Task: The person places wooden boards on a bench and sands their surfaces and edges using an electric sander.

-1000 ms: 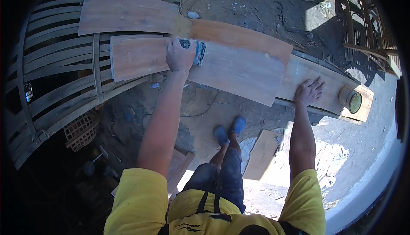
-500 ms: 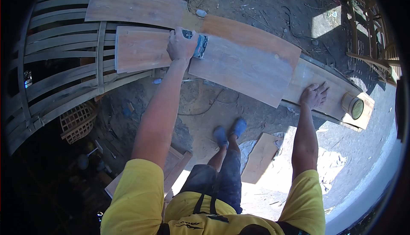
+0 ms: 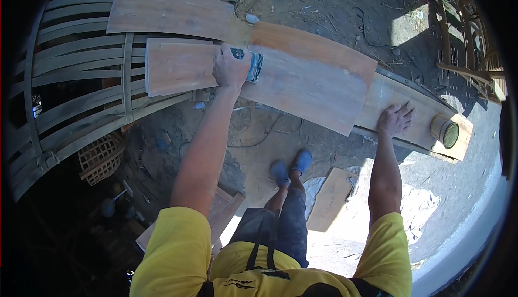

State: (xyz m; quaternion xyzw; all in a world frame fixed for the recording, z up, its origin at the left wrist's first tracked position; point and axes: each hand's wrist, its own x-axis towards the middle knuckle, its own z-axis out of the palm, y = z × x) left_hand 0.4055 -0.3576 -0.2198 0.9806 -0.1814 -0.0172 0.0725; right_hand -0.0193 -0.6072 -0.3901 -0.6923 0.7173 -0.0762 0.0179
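Note:
My left hand (image 3: pixel 231 67) is wrapped round a teal and black sander (image 3: pixel 255 67). The sander sits at the left end of a wide wooden panel (image 3: pixel 318 83), whose surface is pale and dusty except for a browner strip along its far edge. My right hand (image 3: pixel 395 120) lies flat, fingers spread, on the lighter plank (image 3: pixel 380 94) just beyond the panel's right end. Near that hand an open-topped can (image 3: pixel 445 130) stands at the plank's right end. Left of the sander are two more wooden boards, a nearer one (image 3: pixel 181 67) and a farther one (image 3: pixel 170 9).
A slatted bamboo bench (image 3: pixel 81 75) supports the left boards. Below it sits a woven basket (image 3: pixel 101 159). A cord (image 3: pixel 259 141) runs over the dirt near my feet. Another board (image 3: pixel 330 200) lies on the ground, and wooden furniture frames (image 3: pixel 469 43) stand at the far right.
My left hand and the sander have shifted slightly toward me across the panel. My right hand stays on the plank. The whole view has tilted a little.

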